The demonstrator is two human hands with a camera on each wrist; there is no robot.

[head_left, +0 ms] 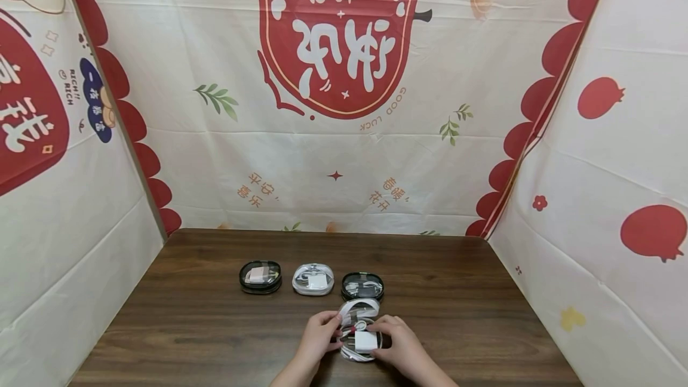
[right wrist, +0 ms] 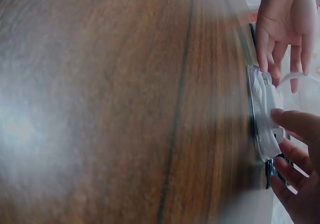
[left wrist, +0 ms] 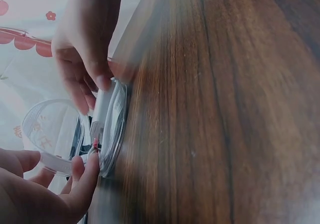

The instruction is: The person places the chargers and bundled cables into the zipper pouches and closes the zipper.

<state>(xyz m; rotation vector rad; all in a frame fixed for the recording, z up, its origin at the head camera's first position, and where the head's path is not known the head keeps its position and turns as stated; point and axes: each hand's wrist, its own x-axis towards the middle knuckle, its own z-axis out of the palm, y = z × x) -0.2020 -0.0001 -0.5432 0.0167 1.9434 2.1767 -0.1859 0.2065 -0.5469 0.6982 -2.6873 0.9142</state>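
Observation:
An open clear case with a white rim [head_left: 361, 303] lies on the table, its lid raised on the far side. Inside are a white charger plug [head_left: 366, 341] and a coiled white cable [head_left: 358, 356]; a small red piece shows beside the plug. My left hand [head_left: 317, 337] holds the case's left side, fingers near the lid and the red piece. From the right, my right hand [head_left: 402, 346] grips the plug at the case's side, its thumb [right wrist: 281, 115] against the plug in the right wrist view. Parts of the fingertips are hidden behind the case.
Behind the open case stands a closed black-rimmed case [head_left: 363, 285]. Further left sit a closed white-rimmed case [head_left: 313, 280] and another black-rimmed case [head_left: 260, 277], each with a plug or cable inside. Printed cloth [head_left: 333, 154] walls in the wooden table [head_left: 215, 339].

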